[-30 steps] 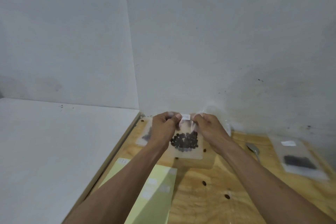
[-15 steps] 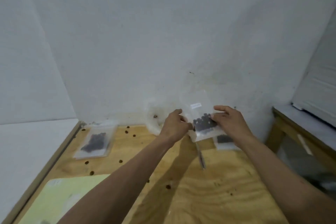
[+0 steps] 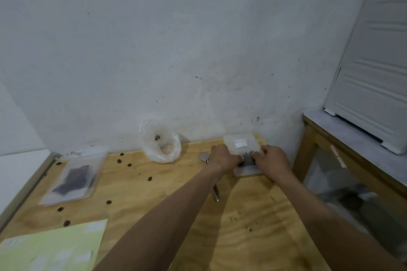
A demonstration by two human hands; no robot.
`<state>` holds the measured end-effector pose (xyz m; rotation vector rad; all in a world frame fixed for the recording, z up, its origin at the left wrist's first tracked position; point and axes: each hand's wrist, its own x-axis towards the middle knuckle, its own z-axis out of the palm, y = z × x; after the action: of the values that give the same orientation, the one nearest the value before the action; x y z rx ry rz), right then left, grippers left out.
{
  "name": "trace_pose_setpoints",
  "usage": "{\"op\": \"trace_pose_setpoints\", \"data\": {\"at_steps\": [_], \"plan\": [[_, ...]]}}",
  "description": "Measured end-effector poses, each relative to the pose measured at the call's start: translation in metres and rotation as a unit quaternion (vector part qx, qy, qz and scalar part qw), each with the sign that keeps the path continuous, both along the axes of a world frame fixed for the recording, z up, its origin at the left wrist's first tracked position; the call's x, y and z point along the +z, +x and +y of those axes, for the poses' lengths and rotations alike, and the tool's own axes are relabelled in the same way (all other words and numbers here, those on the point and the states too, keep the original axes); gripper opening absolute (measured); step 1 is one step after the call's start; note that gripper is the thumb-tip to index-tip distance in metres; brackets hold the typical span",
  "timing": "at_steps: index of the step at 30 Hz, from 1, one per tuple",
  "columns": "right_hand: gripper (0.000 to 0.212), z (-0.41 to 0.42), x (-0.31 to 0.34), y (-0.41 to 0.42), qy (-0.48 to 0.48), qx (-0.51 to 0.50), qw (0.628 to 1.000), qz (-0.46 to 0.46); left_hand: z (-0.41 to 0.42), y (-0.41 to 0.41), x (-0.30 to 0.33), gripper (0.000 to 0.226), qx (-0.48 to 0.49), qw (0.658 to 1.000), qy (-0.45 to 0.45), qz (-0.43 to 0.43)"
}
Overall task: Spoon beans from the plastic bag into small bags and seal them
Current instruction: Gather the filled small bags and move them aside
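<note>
A filled small bag (image 3: 243, 149) is pinched at both sides by the left hand (image 3: 222, 157) and the right hand (image 3: 274, 159) at the table's (image 3: 176, 193) far right. Another filled bag (image 3: 72, 179) is laid at the left. The plastic bag (image 3: 160, 145) looks nearly emptied, so little is judged left.

Table (image 3: 154, 200): matt plywood, visible grain. Small bag (image 3: 241, 144): clear glossy plastic. Spoon (image 3: 203, 157): shiny metal. Sheet (image 3: 50, 248): matt paper.

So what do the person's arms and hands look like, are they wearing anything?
Nothing is worn that shows. The left hand and right hand are bare, with no gloves, rings or watch visible. Both forearms are bare too, with no sleeves in view.
</note>
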<state>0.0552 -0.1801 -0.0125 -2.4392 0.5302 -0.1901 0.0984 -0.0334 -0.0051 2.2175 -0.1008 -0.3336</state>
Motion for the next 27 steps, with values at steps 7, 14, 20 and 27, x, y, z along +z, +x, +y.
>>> {"op": "trace_pose_setpoints", "data": {"at_steps": [7, 14, 20, 27], "plan": [[0.034, -0.002, -0.007, 0.007, -0.009, -0.001, 1.000, 0.004, -0.001, 0.003, -0.003, 0.038, 0.003, 1.000, 0.002, -0.002], [0.050, 0.000, 0.001, 0.004, -0.013, -0.009, 1.000, -0.025, 0.006, -0.002, 0.005, 0.052, 0.022, 0.999, -0.010, -0.048], [0.047, 0.036, 0.027, 0.003, -0.025, 0.036, 0.996, -0.079, 0.049, -0.008, 0.028, 0.054, 0.038, 0.990, -0.014, -0.136], [0.034, 0.152, 0.060, 0.016, -0.003, 0.158, 0.978, -0.135, 0.170, -0.013, 0.053, 0.032, 0.118, 0.964, 0.026, -0.237]]}}
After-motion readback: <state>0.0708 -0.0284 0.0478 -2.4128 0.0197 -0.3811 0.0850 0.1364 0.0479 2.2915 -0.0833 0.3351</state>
